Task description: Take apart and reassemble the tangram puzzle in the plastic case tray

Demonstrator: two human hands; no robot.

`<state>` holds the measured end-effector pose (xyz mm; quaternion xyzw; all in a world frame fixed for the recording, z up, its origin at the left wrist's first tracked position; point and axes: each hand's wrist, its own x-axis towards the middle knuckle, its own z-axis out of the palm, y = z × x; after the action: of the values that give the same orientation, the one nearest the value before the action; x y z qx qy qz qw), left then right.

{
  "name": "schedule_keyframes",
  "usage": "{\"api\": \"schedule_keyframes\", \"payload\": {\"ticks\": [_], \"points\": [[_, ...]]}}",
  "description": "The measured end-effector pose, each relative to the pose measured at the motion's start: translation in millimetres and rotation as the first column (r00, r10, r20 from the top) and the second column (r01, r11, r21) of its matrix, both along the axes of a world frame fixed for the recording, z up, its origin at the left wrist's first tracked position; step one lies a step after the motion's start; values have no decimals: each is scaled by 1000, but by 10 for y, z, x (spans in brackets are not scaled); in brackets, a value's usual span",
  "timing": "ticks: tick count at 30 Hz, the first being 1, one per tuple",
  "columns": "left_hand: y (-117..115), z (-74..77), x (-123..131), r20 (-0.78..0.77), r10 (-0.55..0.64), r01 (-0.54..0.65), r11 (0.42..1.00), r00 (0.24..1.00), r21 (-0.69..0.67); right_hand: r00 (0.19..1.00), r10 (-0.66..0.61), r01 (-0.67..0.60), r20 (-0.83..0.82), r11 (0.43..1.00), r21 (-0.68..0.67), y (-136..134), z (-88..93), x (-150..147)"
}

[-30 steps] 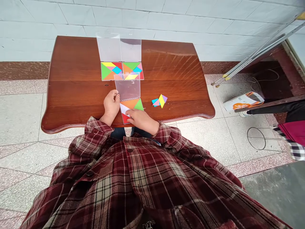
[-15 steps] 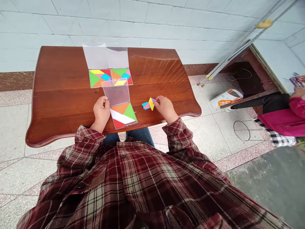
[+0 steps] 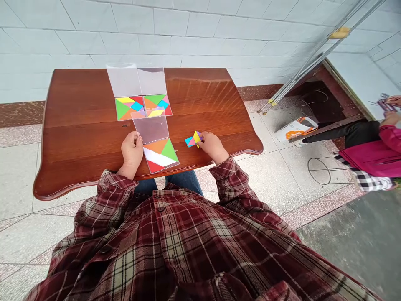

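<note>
Tangram case, partly filled: three pieces are seated and four lie loose.
On the bench (image 3: 216,104), the near case (image 3: 161,158) stands open between the hands, with an orange triangle (image 3: 156,146), a green triangle (image 3: 169,151) and a red triangle (image 3: 154,167) laid in it; a white diagonal band is left uncovered. The clear lid (image 3: 152,128) is pinched at its left edge by the left hand (image 3: 132,150). To the right of the case, a yellow piece (image 3: 196,136) and a purple piece (image 3: 201,134) are touched by the right hand (image 3: 213,147); whether either is firmly grasped cannot be told. A pink piece (image 3: 192,143) and a blue piece (image 3: 188,140) lie just beside them. The left far case (image 3: 123,82) and the right far case (image 3: 153,81) appear to be filled, their lids raised. By this count, the near case is judged to be under half complete by pieces.
</note>
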<state>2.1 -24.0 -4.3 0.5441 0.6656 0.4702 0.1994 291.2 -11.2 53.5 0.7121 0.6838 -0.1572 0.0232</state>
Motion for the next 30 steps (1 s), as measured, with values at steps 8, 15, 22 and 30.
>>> {"api": "schedule_keyframes", "payload": {"ticks": [8, 15, 22, 30], "points": [[7, -51, -7, 32, -10, 10, 1000, 999, 6, 998, -39, 38, 46, 999, 10, -86, -23, -128], [-33, 7, 21, 41, -9, 10, 1000, 999, -28, 996, -66, 67, 60, 998, -11, -139, -2, -141], [-46, -28, 14, 45, -6, 7, 1000, 999, -29, 999, 33, -33, 18, 999, 27, -50, -38, -135], [-44, -52, -3, 45, -12, 14, 999, 999, -44, 998, 35, -35, 42, 999, -13, 63, -78, -112]]}}
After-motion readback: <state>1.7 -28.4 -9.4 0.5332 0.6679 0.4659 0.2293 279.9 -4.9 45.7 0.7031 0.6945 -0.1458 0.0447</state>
